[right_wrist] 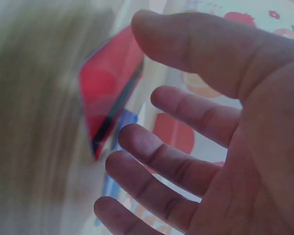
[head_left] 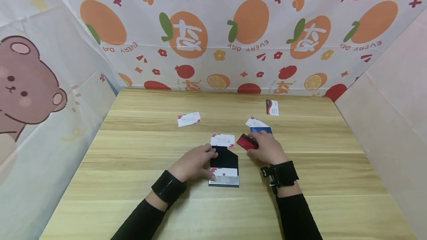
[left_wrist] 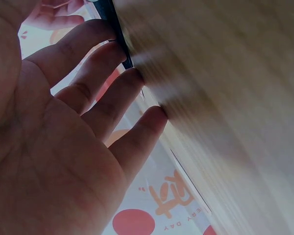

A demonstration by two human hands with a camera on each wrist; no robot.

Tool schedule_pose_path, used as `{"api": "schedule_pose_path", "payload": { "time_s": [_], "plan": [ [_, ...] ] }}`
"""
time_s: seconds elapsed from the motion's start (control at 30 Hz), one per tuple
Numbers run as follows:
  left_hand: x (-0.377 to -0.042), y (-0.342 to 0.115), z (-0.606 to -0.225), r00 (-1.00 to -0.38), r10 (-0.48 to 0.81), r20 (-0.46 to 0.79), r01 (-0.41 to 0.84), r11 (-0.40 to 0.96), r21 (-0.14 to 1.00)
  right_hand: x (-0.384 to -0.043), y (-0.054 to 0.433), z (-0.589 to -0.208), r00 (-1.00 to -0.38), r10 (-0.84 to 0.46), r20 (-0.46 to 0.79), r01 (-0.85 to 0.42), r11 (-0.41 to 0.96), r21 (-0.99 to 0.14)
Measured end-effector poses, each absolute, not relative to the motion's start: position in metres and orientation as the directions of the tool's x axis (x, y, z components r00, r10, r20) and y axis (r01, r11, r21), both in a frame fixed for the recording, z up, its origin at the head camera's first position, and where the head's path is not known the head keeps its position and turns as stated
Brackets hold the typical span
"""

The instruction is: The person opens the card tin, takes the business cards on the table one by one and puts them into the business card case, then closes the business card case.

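A red card [head_left: 246, 142] with a dark stripe is pinched between the thumb and fingers of my right hand [head_left: 268, 148], tilted up from the table. The right wrist view shows the same card [right_wrist: 105, 78] by the thumb tip, the other fingers spread below. My left hand [head_left: 193, 163] rests at the left side of an opened card case, its thumb on the silver front [head_left: 225, 181] and its fingertips on the black lid [head_left: 224, 157]. A white card with red flowers [head_left: 228, 172] lies inside. In the left wrist view the fingers [left_wrist: 112, 103] reach the tabletop by a dark edge.
Beyond the lid lies a white flowered card [head_left: 222, 140]. Under and beyond my right hand are a blue card [head_left: 261, 130] and another white card [head_left: 255, 122]. Farther back lie a red-and-black patterned card [head_left: 272, 107] and a white card [head_left: 189, 119]. A printed cloth [head_left: 220, 36] hangs behind the wooden table [head_left: 133, 151].
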State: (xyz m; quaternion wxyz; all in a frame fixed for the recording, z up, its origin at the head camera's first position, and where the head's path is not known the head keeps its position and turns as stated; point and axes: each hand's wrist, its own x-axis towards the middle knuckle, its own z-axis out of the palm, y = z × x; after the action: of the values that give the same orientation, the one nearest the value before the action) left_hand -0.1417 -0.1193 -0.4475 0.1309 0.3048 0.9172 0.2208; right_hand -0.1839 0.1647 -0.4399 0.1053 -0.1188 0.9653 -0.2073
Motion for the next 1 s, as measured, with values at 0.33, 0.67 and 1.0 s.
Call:
{"api": "schedule_pose_path", "payload": {
  "time_s": [0.33,0.67,1.0],
  "plan": [
    [-0.142,-0.12,-0.448,-0.786,0.609,-0.106,0.501,0.727,0.47,-0.191,0.164,-0.449,-0.949,-0.27,-0.164,-0.176,0.884,-0.434],
    [-0.142,-0.118,-0.448,-0.787,0.605,-0.12,0.491,0.733,0.47,-0.191,0.159,-0.454,-0.962,-0.244,-0.121,-0.168,0.882,-0.441],
    [-0.141,-0.119,-0.446,-0.786,0.606,-0.125,0.489,0.732,0.474,-0.19,0.159,-0.451,-0.965,-0.222,-0.143,-0.137,0.884,-0.447]
  ]
}}
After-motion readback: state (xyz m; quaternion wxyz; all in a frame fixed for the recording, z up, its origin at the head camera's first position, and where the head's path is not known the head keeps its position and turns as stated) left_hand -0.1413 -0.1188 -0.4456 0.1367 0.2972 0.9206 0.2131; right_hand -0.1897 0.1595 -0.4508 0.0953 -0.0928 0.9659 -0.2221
